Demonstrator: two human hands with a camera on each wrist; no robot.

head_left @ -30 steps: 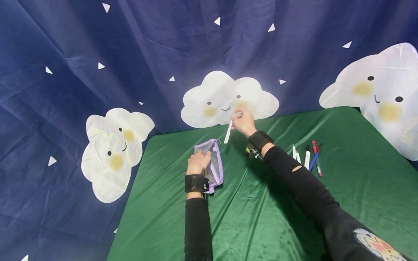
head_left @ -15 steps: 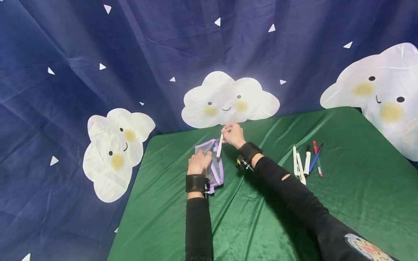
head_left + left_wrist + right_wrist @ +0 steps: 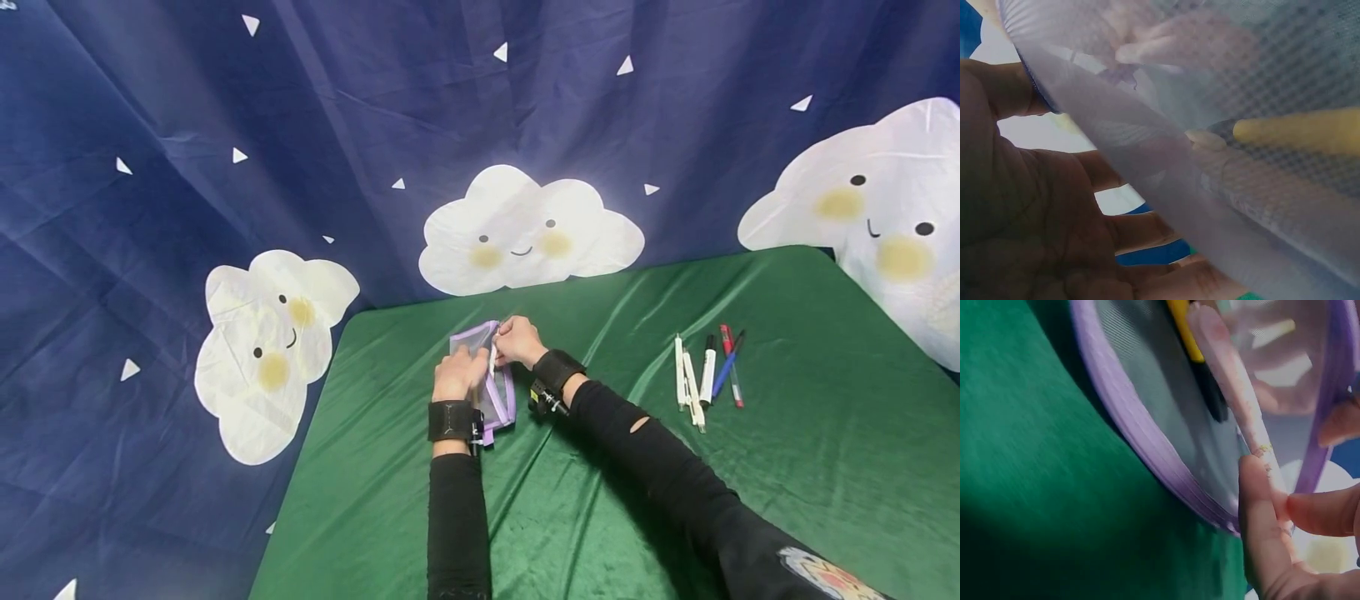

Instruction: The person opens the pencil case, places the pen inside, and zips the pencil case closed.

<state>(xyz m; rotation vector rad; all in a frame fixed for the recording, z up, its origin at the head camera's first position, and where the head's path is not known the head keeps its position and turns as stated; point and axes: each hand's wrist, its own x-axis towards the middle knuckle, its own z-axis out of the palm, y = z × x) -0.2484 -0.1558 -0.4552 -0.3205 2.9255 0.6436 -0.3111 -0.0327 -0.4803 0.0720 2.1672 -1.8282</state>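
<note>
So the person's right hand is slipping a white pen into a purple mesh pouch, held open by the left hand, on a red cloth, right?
Nearly: the cloth is green, not red, as the head view shows. The rest holds: the right hand pinches a white pen going into the purple mesh pouch, which the left hand holds open.

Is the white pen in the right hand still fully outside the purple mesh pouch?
No, the right wrist view shows the white pen already partway inside the purple mesh pouch, pinched by the right hand.
</note>
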